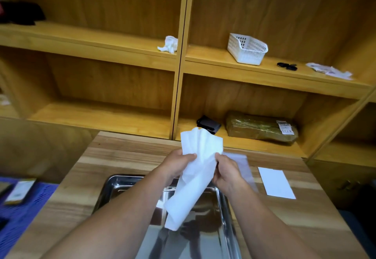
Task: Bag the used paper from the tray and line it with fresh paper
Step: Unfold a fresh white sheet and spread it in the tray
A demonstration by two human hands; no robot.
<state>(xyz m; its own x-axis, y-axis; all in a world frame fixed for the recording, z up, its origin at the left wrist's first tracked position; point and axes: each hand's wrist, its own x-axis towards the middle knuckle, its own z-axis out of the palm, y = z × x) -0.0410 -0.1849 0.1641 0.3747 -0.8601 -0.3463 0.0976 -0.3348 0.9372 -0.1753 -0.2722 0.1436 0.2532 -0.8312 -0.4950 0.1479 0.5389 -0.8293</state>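
Observation:
A shiny steel tray (114, 187) lies on the wooden table (101, 157) in front of me, its bottom bare and reflecting my arms. Above it both hands hold a crumpled white sheet of used paper (197, 169). My left hand (179, 163) grips its left side and my right hand (225, 173) pinches its right side. A thin clear plastic bag (242, 167) hangs blurred behind my right hand; whether the hand also holds it I cannot tell. A flat fresh white sheet (275, 182) lies on the table to the right of the tray.
Wooden shelves stand behind the table. On them sit a white basket (247, 48), a crumpled tissue (168, 44), a wrapped brown parcel (261, 127), a black pouch (208, 124) and scissors (286, 66). A blue mat (22, 214) with a box lies at the left.

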